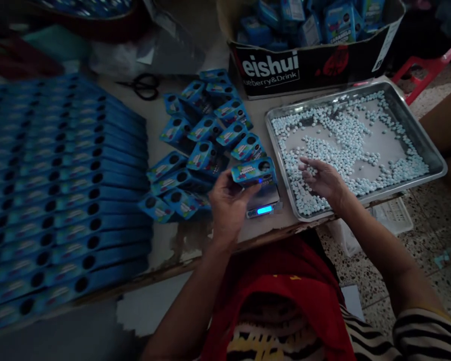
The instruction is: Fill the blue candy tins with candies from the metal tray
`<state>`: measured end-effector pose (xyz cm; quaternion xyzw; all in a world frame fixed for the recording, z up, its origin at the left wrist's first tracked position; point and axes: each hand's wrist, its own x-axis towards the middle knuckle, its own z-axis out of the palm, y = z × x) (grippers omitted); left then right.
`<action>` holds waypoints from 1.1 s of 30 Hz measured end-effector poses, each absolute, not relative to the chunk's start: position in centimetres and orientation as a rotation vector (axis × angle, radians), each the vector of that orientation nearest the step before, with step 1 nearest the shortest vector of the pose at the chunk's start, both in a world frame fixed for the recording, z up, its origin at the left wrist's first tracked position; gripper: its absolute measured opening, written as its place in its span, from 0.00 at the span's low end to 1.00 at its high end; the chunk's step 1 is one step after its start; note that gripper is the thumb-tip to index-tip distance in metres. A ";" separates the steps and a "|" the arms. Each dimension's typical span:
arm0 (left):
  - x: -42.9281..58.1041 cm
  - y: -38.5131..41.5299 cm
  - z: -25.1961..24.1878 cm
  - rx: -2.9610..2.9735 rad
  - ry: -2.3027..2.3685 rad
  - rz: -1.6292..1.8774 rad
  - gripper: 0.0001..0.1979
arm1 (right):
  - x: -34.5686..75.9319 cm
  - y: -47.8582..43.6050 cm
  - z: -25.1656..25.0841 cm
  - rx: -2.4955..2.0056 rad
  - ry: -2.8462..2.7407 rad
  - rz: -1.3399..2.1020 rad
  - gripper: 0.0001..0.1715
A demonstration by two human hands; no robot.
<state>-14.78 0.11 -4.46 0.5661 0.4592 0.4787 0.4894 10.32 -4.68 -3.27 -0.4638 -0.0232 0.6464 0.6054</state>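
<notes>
My left hand [229,203] grips a small blue candy box [252,171] with a round hole in its top, thumb along the near side. The box is over a small digital scale [266,196] with a lit blue display; whether it rests on the scale I cannot tell. Over the left part of a metal tray [438,165], my right hand [325,181] is cupped, its fingers curled around a few pale blue candies. Many more of these round candies [346,133] lie spread in the tray.
Loose blue boxes [206,128] stand left of the scale, beside long packed rows of boxes [71,190]. Black scissors [146,86] lie behind them. A black carton [315,70] full of boxes stands at the back. A red plastic stool [423,72] is at far right.
</notes>
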 end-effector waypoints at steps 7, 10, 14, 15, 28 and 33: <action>-17.1 -1.5 -8.0 1.343 1.006 1.139 0.32 | 8.6 -5.3 -1.2 -1.328 -0.593 1.480 0.25; -18.6 -2.1 -6.6 1.567 1.014 1.202 0.35 | 6.9 -5.4 1.9 -1.344 -0.807 1.499 0.26; -22.0 -3.5 -3.8 1.877 1.062 1.185 0.27 | 4.8 -4.9 5.4 -1.327 -0.968 1.563 0.23; -22.8 -3.8 -3.3 1.922 1.077 1.187 0.26 | 4.5 -4.7 5.8 -1.323 -0.958 1.586 0.22; -28.5 -3.3 -1.0 1.639 0.981 1.338 0.33 | 2.5 -4.3 8.4 -1.449 -0.557 1.501 0.04; -28.4 -3.5 -1.3 1.589 0.929 1.281 0.32 | 2.5 -4.8 8.4 -1.559 -0.670 1.421 0.08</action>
